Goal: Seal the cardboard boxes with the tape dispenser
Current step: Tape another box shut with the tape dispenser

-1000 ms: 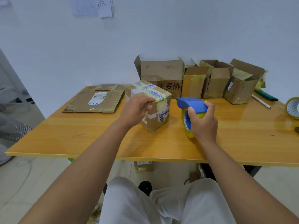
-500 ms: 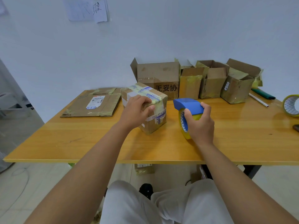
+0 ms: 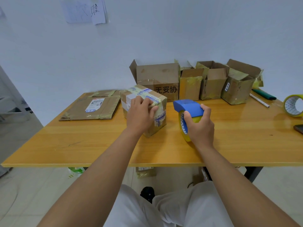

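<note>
Since a moment ago, our left hand (image 3: 141,117) slides along the box (image 3: 144,110) on the surface (image 3: 98,141), pressing its tape flat with curled fingers. Our right hand (image 3: 199,126) grips the dispenser (image 3: 188,107) beside it, ready.

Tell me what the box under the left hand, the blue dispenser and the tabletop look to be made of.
Box: brown cardboard, matte, with creased edges, patched with glossy yellowish tape and printed labels. Tape dispenser: its blue cover looks like smooth moulded plastic with an even colour; the roll beneath is shiny yellowish tape. Table: wood or wood-look laminate, with visible grain lines and a glossy finish that reflects light; which of the two is unclear.
</note>
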`<state>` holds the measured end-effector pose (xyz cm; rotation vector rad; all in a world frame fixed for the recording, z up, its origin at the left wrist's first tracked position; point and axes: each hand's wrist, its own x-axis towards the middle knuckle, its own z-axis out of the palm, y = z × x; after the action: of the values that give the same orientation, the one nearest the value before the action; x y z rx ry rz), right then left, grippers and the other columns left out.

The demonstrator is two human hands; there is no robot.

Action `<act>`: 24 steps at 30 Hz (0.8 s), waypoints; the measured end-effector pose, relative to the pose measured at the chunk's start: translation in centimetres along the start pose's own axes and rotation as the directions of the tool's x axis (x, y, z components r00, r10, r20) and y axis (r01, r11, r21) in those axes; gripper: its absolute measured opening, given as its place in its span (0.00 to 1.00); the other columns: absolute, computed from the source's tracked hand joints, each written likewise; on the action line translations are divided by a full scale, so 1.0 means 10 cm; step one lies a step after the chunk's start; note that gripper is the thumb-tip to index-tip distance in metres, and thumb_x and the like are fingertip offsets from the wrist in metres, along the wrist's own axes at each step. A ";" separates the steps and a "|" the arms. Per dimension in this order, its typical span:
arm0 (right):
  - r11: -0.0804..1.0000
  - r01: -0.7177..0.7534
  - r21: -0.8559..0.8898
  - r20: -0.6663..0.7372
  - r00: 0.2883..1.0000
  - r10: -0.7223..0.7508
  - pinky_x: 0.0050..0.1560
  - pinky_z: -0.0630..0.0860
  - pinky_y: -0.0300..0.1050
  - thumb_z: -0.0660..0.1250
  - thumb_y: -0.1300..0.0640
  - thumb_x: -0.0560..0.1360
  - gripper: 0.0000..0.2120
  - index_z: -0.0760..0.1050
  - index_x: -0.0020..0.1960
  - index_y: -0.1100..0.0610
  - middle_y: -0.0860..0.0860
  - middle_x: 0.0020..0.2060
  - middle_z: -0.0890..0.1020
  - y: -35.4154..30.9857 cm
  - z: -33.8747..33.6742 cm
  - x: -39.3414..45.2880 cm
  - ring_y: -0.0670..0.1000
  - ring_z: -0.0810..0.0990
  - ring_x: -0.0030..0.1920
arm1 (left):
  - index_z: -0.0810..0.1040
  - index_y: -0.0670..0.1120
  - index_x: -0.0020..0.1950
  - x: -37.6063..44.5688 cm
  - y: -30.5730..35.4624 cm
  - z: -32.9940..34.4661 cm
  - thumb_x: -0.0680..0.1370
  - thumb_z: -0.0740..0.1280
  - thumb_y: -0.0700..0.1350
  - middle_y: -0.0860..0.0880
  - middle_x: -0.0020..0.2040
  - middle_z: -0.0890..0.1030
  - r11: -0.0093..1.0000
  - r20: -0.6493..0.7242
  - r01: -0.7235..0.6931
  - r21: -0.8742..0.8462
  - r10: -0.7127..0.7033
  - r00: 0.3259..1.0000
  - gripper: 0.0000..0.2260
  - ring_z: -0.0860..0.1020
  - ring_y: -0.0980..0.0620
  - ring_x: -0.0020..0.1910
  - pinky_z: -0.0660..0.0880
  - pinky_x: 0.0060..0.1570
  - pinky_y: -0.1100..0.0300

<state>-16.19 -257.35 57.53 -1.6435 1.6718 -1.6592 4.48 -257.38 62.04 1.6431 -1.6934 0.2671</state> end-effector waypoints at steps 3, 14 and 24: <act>1.000 -0.001 0.001 0.009 1.000 0.001 0.37 0.76 0.50 0.67 0.42 0.77 0.27 0.64 0.70 0.52 0.50 0.44 0.76 -0.02 0.00 0.00 0.55 0.78 0.42 | 0.77 0.45 0.55 0.01 0.02 0.03 0.81 0.65 0.50 0.48 0.52 0.72 1.000 -0.009 0.000 0.022 0.000 1.000 0.10 0.69 0.47 0.55 0.67 0.43 0.57; 1.000 0.002 0.011 0.008 1.000 -0.002 0.37 0.75 0.49 0.68 0.43 0.77 0.27 0.65 0.70 0.53 0.49 0.43 0.75 -0.01 -0.02 -0.01 0.55 0.78 0.43 | 0.76 0.44 0.49 0.03 0.10 0.08 0.81 0.65 0.49 0.47 0.50 0.72 0.997 -0.032 0.048 0.054 -0.046 0.998 0.09 0.70 0.46 0.53 0.70 0.40 0.53; 1.000 0.010 0.007 0.003 1.000 -0.010 0.34 0.75 0.47 0.68 0.43 0.77 0.27 0.64 0.71 0.53 0.40 0.40 0.71 -0.01 -0.02 -0.01 0.50 0.76 0.40 | 0.66 0.50 0.43 0.12 0.21 0.08 0.80 0.63 0.58 0.51 0.45 0.79 0.981 -0.031 0.072 0.182 -0.068 0.997 0.14 0.70 0.51 0.43 0.57 0.49 0.53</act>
<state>-16.24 -257.12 57.62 -1.6535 1.6573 -1.6645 2.31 -258.50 62.94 1.8217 -1.6284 0.4179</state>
